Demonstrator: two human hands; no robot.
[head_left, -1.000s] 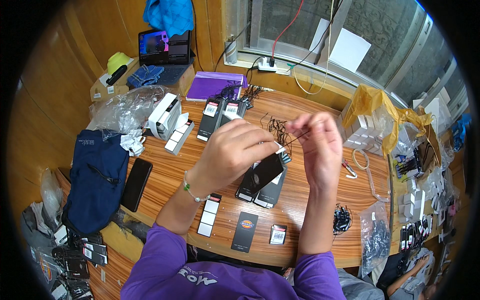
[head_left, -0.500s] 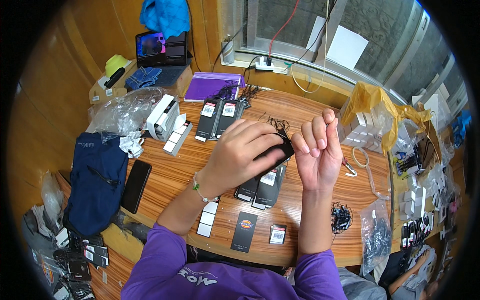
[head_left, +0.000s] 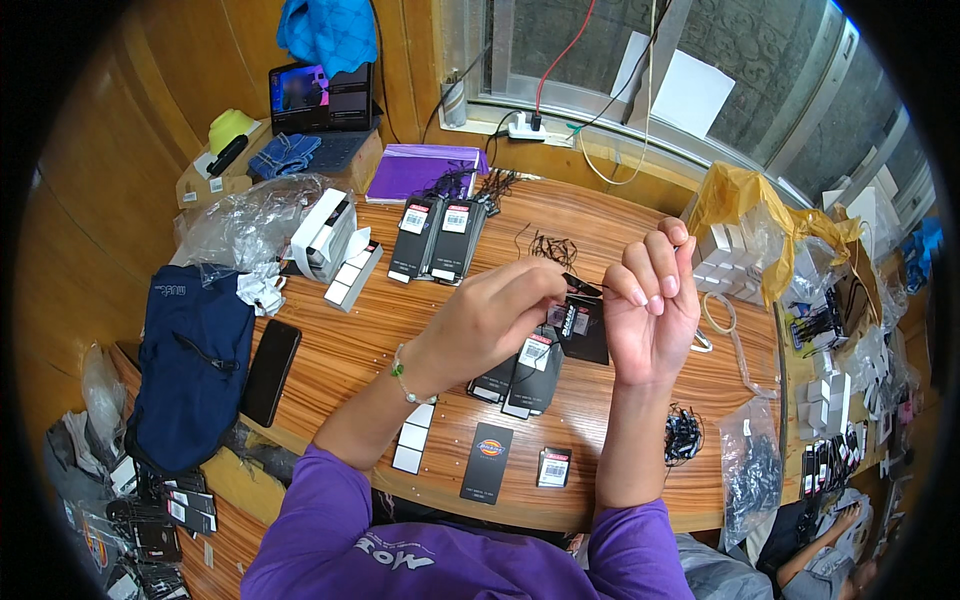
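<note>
- Your left hand [head_left: 490, 320] is closed, and its fingertips seem to pinch the upper left part of a flat, dark card with a pale label [head_left: 590, 343].
- Your right hand [head_left: 650, 310] has its fingers curled inward; I cannot tell whether it grips the thin black cord [head_left: 585, 286] above this card.
- The card is between both hands: left hand touching, right hand just beside. Its long axis is partly hidden.
- Nearer to you, black rectangular tags with white labels [head_left: 535, 378] lie on the striped wooden worktop [head_left: 560, 428], long axis pointing away, slightly rightward.
</note>
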